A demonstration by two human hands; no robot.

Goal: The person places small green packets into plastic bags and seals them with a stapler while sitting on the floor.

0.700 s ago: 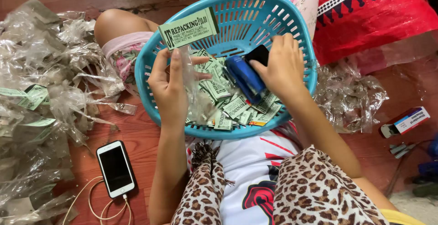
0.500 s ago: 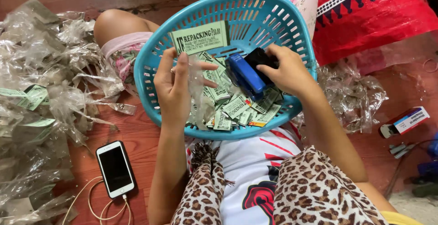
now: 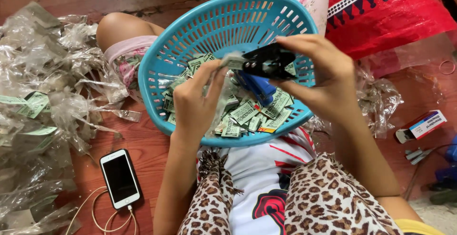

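**Stapling a label onto a small clear bag, over the blue basket**

Head view: The left hand (image 3: 195, 109) holds a small clear plastic bag (image 3: 220, 102) upright, thumb and fingers pinched shut on its upper part, where a folded green-and-white paper label (image 3: 234, 62) sits over the mouth. The right hand (image 3: 319, 80) is wrapped around a black-and-blue stapler (image 3: 266, 63), fingers curled closed over the top and thumb beneath, with the stapler's nose at the label's edge. Whether the stapler has already bitten down cannot be told from here. Both hands hover just above a turquoise plastic basket (image 3: 190, 40) resting on the person's lap, its bottom strewn with loose labels (image 3: 252, 113) of the same kind.

To the left on the reddish floor lies a heap of crumpled clear bags (image 3: 43, 82), and near it a white smartphone (image 3: 120, 178) with a cable attached. A small staple box (image 3: 423, 125) lies to the right, beside more clear plastic.

By the look of it, the step in hand is fastening the label. It calls for the label staying square over the bag's mouth while the right hand squeezes.
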